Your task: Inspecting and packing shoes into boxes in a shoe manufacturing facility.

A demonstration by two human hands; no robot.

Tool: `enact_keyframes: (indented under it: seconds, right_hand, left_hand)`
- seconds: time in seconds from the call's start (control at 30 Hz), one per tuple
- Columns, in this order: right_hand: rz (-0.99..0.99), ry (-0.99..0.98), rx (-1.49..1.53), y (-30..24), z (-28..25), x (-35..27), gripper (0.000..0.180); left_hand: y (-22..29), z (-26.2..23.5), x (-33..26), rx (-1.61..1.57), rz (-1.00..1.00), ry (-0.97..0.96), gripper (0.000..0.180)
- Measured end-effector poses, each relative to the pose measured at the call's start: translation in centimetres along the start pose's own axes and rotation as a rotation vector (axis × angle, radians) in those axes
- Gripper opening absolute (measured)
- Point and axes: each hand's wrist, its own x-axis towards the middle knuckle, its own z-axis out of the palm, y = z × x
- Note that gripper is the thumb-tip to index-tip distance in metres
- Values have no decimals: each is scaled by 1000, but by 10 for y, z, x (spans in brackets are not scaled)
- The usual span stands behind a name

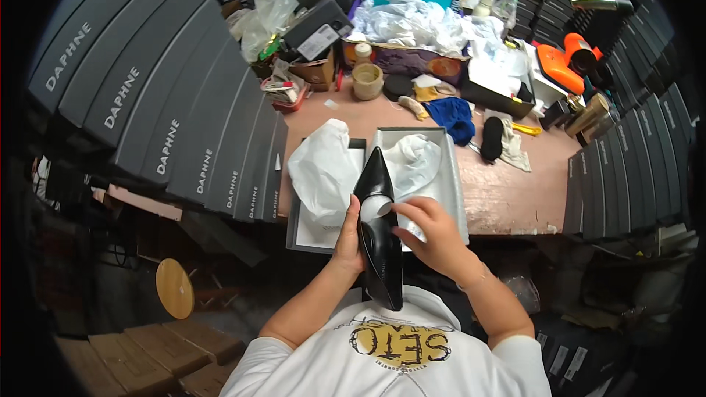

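Note:
A black pointed-toe shoe is upright in front of me, its toe pointing away and its heel end near my shirt. My left hand is closed around its left side. White stuffing shows in the shoe's opening. My right hand is at the right edge of that opening, thumb and fingers apart, fingertips close to the stuffing. Beneath the shoe lies an open shoe box with a white inside. Crumpled white tissue paper covers its left part, and a white wrapped bundle lies in the right part.
Tall rows of dark shoe boxes stand at left, with more boxes at right. Across the table are a jar, a blue cloth, a black brush-like item, an orange heat gun and piled white paper.

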Motion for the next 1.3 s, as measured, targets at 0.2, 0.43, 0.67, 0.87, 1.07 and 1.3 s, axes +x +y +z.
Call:
enact_keyframes:
  seconds: [0.2, 0.43, 0.67, 0.87, 1.07, 1.3]
  right_hand:
    - [-293, -126, -321, 43, 43, 21, 10]
    - [18, 131, -141, 68, 9, -9, 35]
    - [36, 114, -195, 81, 23, -10, 53]
    - [256, -230, -74, 52, 52, 17, 28]
    - [350, 141, -190, 63, 6, -7, 42]
    - [-147, -95, -440, 47, 56, 9, 13]
  left_hand:
    - [-38, 45, -14, 16, 146, 215, 63]
    - [-7, 24, 10, 21, 161, 274, 61]
    - [-3, 21, 29, 97, 167, 235, 62]
    - [-25, 12, 18, 236, 241, 215, 57]
    - [7, 22, 13, 244, 34, 345, 69]
    - [-23, 27, 6, 237, 81, 177, 64]
